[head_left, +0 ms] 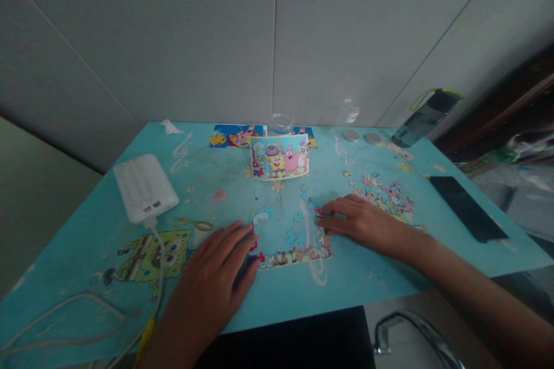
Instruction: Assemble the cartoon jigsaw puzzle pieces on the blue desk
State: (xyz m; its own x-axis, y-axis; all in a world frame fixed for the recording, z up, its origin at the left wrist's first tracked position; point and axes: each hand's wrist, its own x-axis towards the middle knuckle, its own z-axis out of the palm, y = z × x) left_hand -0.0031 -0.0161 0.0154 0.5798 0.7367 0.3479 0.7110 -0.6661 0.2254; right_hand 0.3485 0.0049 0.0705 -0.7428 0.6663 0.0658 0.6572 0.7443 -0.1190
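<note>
A partly joined jigsaw puzzle [288,258] lies on the blue tablecloth, with its bottom and side edges linked. My left hand [216,271] rests on the puzzle's left edge, fingers stretched out and holding nothing. At the right edge, my right hand [357,219] has its thumb and fingers closed on a small jigsaw piece [318,209], mostly hidden by the fingertips. Several loose blue pieces [295,237] lie inside the border. Behind it, a cartoon reference picture [280,158] leans upright. A heap of loose jigsaw pieces [387,193] sits beyond my right forearm.
At the left lies a white power bank [146,187] with a cable [162,265]. A clear round container [281,123] stands behind the picture. Two round lids [351,136], a water bottle [426,118] and a black phone-like slab [468,207] are on the right.
</note>
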